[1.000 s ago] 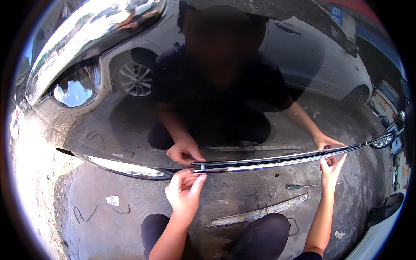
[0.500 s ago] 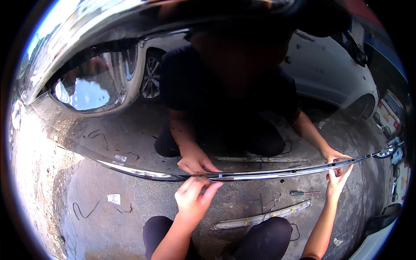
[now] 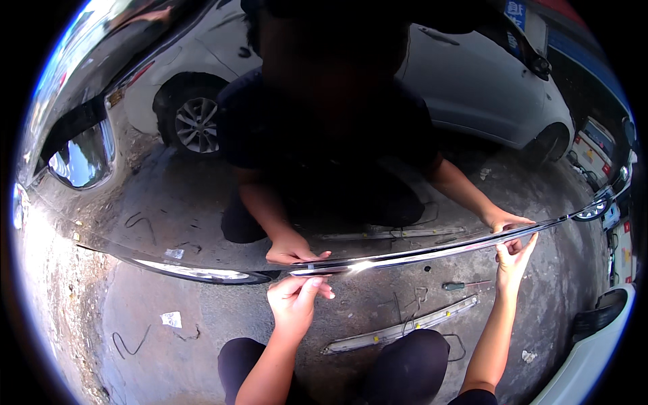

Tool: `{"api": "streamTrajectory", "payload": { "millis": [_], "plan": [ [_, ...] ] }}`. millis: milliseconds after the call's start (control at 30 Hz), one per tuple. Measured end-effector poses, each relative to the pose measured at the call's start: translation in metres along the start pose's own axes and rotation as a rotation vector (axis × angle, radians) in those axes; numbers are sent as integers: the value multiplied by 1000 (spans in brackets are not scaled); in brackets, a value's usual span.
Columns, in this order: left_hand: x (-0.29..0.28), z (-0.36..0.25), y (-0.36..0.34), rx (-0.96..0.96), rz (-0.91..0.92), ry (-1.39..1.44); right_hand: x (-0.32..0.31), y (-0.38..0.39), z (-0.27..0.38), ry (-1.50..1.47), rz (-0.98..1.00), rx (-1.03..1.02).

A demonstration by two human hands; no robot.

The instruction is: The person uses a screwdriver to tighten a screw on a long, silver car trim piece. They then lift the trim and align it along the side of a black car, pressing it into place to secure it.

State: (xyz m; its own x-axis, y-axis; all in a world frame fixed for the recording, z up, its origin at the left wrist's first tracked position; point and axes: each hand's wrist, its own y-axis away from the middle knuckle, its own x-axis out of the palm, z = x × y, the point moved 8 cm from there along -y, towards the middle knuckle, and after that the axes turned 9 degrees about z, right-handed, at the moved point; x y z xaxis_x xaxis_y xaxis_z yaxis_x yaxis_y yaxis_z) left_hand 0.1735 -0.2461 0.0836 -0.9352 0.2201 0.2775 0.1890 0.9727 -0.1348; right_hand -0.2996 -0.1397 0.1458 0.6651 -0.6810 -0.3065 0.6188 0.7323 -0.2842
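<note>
A long, thin chrome trim strip [image 3: 405, 260] runs along the lower edge of a glossy black car panel [image 3: 378, 196]. Close to the strip's left end, my left hand [image 3: 291, 300] is closed, with thumb and fingertips against its underside. Farther right, my right hand [image 3: 514, 266] grips the strip from below, thumb on the near side and fingers reaching behind it. Both hands are mirrored in the dark panel, along with my forearms. Left of the strip, a bright reflective band [image 3: 196, 271] continues along the panel's edge.
On the concrete floor below lie a long pale strip with yellow clips [image 3: 398, 327], a screwdriver [image 3: 455, 286], a scrap of white paper [image 3: 171, 318] and a bent dark wire [image 3: 131, 343]. A pale vehicle [image 3: 587, 364] stands at the lower right. My knees [image 3: 412, 364] are close underneath.
The trim strip has shifted left along the panel, both hands with it. My left hand sits slightly lower against the strip's end, my right a little higher. The view has tilted slightly.
</note>
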Motion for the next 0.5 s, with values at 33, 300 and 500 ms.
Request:
{"api": "streamTrajectory", "payload": {
  "millis": [33,300,500],
  "plan": [
    [3,-1,0,18,1,-48,-3,-1,0,25,-29,-54],
    [107,-110,65,964,841,-409,-3,3,0,40,-7,-39],
    [120,-107,91,1227,1253,-508,2,4,5,29,-61,-91]
  ]
}}
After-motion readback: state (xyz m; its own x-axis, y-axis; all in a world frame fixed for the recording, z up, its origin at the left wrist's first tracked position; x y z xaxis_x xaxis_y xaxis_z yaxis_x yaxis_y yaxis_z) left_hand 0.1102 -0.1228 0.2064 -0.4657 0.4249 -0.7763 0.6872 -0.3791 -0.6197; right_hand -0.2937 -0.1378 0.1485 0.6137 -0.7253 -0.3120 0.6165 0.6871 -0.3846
